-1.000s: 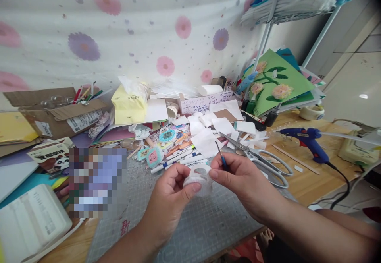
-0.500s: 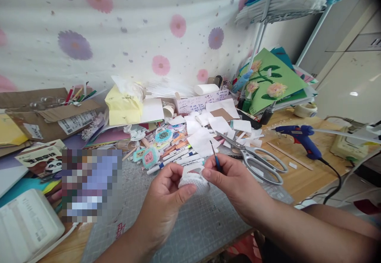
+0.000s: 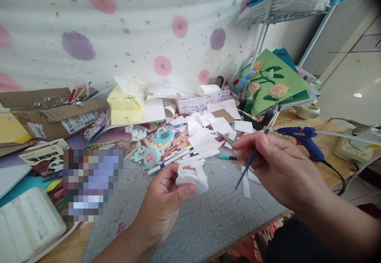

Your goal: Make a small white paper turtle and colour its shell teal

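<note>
My left hand [image 3: 162,195] pinches a small white craft piece [image 3: 192,180] with a dimpled, quilted surface and a curved band standing above it, like a tiny basket. Off to the right and raised over the mat, my right hand [image 3: 276,167] holds a thin blue paintbrush [image 3: 251,164] slantwise between its fingers, handle end pointing down left and the pale brush end up right. A narrow white textured strip [image 3: 247,187] hangs or lies just below that hand; which one, I cannot tell. The scissors are mostly covered by the right hand.
Under the hands lies a grey cutting mat [image 3: 208,219]. Markers [image 3: 169,161], paper scraps [image 3: 205,142] and small decorated crafts [image 3: 151,157] crowd its far side. A blue glue gun [image 3: 306,136] rests at the right. A cardboard box [image 3: 53,116] stands at the left.
My right hand has left the white craft piece and swung right and toward me, turning the paintbrush in its fingers. The left hand keeps the piece in nearly the same spot.
</note>
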Motion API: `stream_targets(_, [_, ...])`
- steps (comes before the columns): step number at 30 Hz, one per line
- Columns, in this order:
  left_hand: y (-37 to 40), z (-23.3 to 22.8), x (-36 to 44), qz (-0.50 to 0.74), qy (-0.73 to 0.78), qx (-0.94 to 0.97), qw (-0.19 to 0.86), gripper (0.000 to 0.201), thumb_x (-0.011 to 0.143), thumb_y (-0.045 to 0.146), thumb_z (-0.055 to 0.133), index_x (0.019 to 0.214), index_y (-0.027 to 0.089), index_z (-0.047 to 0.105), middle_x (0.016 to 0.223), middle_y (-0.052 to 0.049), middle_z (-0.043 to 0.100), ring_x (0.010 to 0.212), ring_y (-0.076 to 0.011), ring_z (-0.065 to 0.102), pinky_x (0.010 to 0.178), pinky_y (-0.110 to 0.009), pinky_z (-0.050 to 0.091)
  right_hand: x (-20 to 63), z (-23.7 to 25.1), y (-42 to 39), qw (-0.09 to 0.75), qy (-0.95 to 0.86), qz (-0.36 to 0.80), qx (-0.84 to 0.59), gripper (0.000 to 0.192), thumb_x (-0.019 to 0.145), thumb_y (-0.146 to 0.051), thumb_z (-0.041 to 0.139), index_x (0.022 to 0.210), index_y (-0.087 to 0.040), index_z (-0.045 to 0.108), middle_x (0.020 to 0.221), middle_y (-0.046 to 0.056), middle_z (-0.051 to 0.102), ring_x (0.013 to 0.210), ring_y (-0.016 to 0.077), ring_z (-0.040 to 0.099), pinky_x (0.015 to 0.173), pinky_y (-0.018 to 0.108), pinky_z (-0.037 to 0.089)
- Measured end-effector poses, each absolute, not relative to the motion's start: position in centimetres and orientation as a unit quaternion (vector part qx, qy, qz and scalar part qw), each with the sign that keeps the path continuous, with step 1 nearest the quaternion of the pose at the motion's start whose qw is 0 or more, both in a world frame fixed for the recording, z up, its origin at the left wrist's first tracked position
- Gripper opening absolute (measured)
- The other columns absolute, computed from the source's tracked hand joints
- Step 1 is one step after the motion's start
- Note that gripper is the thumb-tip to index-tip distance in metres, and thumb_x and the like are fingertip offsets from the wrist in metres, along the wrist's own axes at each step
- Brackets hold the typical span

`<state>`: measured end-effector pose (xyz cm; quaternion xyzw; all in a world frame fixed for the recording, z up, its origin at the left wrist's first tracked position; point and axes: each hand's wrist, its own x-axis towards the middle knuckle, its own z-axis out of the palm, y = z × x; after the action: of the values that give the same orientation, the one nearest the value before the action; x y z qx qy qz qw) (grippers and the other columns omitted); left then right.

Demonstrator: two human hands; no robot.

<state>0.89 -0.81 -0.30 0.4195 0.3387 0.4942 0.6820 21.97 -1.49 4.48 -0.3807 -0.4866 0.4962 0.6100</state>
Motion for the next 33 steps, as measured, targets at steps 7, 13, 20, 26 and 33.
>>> stream_targets(7, [-1.0,-0.2,0.7,0.511,0.318,0.411,0.684,0.023,0.070,0.016,0.073,0.089,0.024,0.064,0.081,0.004,0.059,0.077,-0.0101,0.052,0.075,-0.022,0.042,21.4,3.9,-2.4,0.615,-0.457,0.564,-0.309,0.019,0.078,-0.036,0.067,0.078,-0.019,0.076,0.064,0.004,0.069,0.062,0.0134,0.066,0.059,0.021,0.052])
stream_targets(13, [-0.8,0.1,0.8,0.519,0.300,0.398,0.694,0.017,0.072,0.014,0.071,0.085,0.021,0.063,0.084,0.003,0.062,0.079,-0.0102,0.054,0.074,-0.022,0.043,21.0,2.8,-2.2,0.610,-0.469,0.557,-0.312,0.017,0.082,-0.033,0.064,0.084,-0.020,0.075,0.070,0.003,0.073,0.066,0.0139,0.069,0.067,0.021,0.054])
stream_targets(20, [-0.9,0.2,0.8,0.530,0.291,0.353,0.714,0.019,0.073,0.010,0.069,0.087,0.021,0.062,0.085,0.002,0.062,0.079,-0.0108,0.058,0.073,-0.023,0.047,20.7,2.1,-2.3,0.587,-0.544,0.488,-0.349,0.017,0.086,-0.034,0.058,0.088,-0.025,0.072,0.072,0.002,0.072,0.071,0.0162,0.065,0.069,0.028,0.049])
stream_targets(26, [-0.7,0.7,0.9,0.521,0.297,0.333,0.727,0.019,0.076,0.012,0.066,0.092,0.021,0.062,0.097,-0.001,0.064,0.085,-0.0141,0.060,0.075,-0.026,0.049,21.6,2.5,-2.4,0.516,-0.678,0.387,-0.353,0.017,0.092,-0.026,0.051,0.098,-0.029,0.067,0.082,0.001,0.069,0.080,0.0172,0.061,0.075,0.031,0.045])
stream_targets(33, [-0.8,0.6,0.9,0.514,0.313,0.325,0.730,0.018,0.075,0.014,0.068,0.091,0.020,0.062,0.093,-0.001,0.064,0.081,-0.0133,0.061,0.071,-0.024,0.050,22.3,3.4,-2.1,0.449,-0.757,0.340,-0.331,0.024,0.092,-0.015,0.045,0.103,-0.028,0.062,0.087,0.001,0.064,0.085,0.0148,0.060,0.076,0.028,0.046])
